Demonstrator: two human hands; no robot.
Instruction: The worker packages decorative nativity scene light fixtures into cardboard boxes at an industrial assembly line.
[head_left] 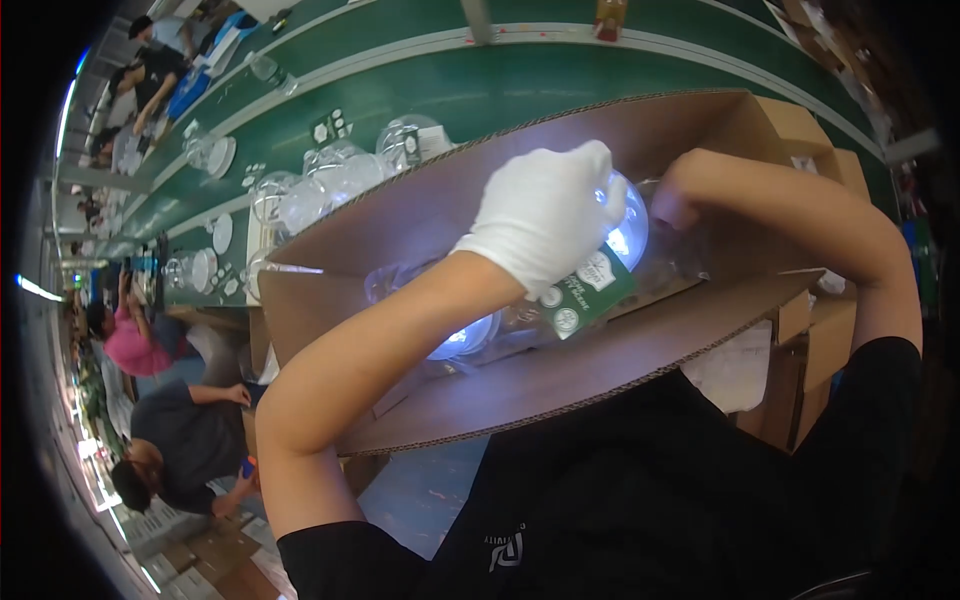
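A deep cardboard box [560, 395] stands open in front of me, and both my arms reach into it. My left hand [550, 215], in a white glove, is closed on a clear round globe [628, 225] that glows bluish white. A green printed card [594, 297] hangs beside that globe, below the glove. My bare right hand [682, 195] is down in the box's right part, close to the globe; its fingers are mostly hidden. Under my left forearm another lit globe [468, 338] lies among clear plastic.
Beyond the box runs a green conveyor [480, 85] with metal rails. Several clear globes [340, 170] and small cards stand on it at left. Opened cartons [830, 150] sit at the right. A co-worker in a dark shirt [190, 435] and others are at the left.
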